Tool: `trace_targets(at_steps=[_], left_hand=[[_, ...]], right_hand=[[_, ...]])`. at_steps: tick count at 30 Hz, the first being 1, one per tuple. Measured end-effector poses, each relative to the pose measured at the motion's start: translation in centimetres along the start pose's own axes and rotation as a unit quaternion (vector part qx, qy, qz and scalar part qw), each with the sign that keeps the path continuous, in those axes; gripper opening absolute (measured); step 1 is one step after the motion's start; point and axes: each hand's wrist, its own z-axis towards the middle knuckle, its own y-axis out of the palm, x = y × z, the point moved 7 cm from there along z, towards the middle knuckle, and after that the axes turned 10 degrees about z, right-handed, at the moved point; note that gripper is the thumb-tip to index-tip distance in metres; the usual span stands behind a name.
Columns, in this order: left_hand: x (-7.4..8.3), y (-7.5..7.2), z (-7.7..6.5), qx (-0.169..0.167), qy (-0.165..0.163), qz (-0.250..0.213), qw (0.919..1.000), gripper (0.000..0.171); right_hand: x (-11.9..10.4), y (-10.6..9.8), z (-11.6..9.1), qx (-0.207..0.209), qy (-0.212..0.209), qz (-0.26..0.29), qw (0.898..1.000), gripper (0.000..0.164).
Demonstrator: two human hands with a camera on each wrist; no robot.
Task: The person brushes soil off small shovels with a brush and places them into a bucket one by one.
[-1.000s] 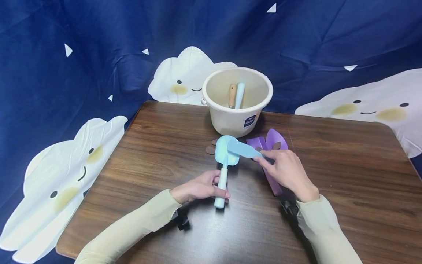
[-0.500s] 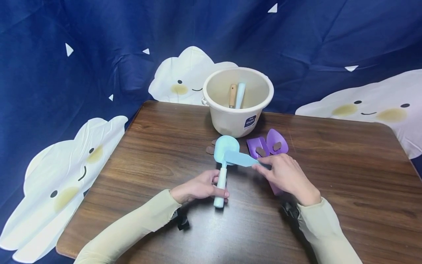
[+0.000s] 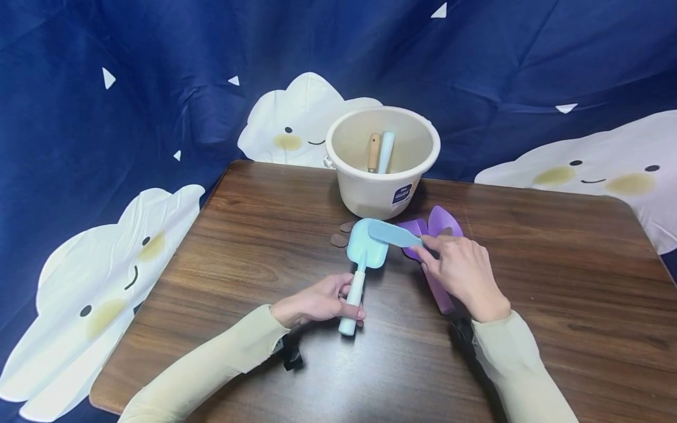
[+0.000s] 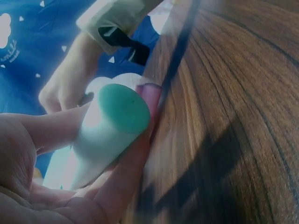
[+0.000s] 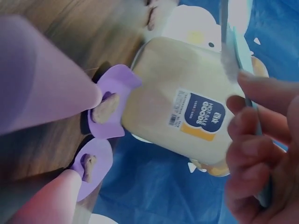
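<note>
In the head view my left hand (image 3: pixel 317 301) grips the pale handle of a light blue toy shovel (image 3: pixel 365 251), its scoop raised off the table. The rounded mint handle end (image 4: pixel 124 108) fills the middle of the left wrist view, with fingers and thumb around it. My right hand (image 3: pixel 465 271) pinches a flat light blue spatula (image 3: pixel 394 234) by its thin handle. The spatula's blade lies across the far right part of the scoop; whether they touch, I cannot tell. Under my right hand lie two purple toy shovels (image 5: pixel 122 80), each bearing a brown lump (image 5: pixel 105 108).
A cream bucket (image 3: pixel 365 197) stands at the table's back edge. Inside it a wooden handle (image 3: pixel 374 151) and a light blue handle (image 3: pixel 386 153) lean upward. Brown pieces (image 3: pixel 339 240) lie on the wooden table (image 3: pixel 254 247) left of the scoop. A blue curtain (image 3: pixel 174 53) hangs behind.
The spatula blade moved toward me over the scoop, then back to its far right part. The scoop has shifted slightly right, and my left hand keeps its grip.
</note>
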Motion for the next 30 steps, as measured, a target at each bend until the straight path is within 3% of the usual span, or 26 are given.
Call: trace_targets(at_steps=[6,12,17,23,30], left_hand=[[0.1,0.1,0.0,0.000,-0.001,-0.018,0.9998,0.034],[0.2,0.0,0.0,0.007,-0.002,-0.024,0.9997,0.035],[0.2,-0.1,0.0,0.015,-0.008,-0.021,0.9996,0.035],[-0.1,-0.2,0.2,0.019,-0.012,-0.018,0.9996,0.039],[-0.1,-0.1,0.2,0.014,-0.013,-0.017,0.9997,0.038]], right_hand=[[0.1,-0.1,0.1,0.047,-0.004,0.014,0.999,0.026],[0.5,0.1,0.0,0.044,0.028,0.053,0.997,0.026],[0.3,0.5,-0.1,-0.009,0.031,0.090,0.995,0.028],[-1.4,1.4,-0.5,-0.102,-0.021,0.124,0.987,0.023],[-1.6,1.8,-0.6,-0.140,-0.017,0.134,0.981,0.023]])
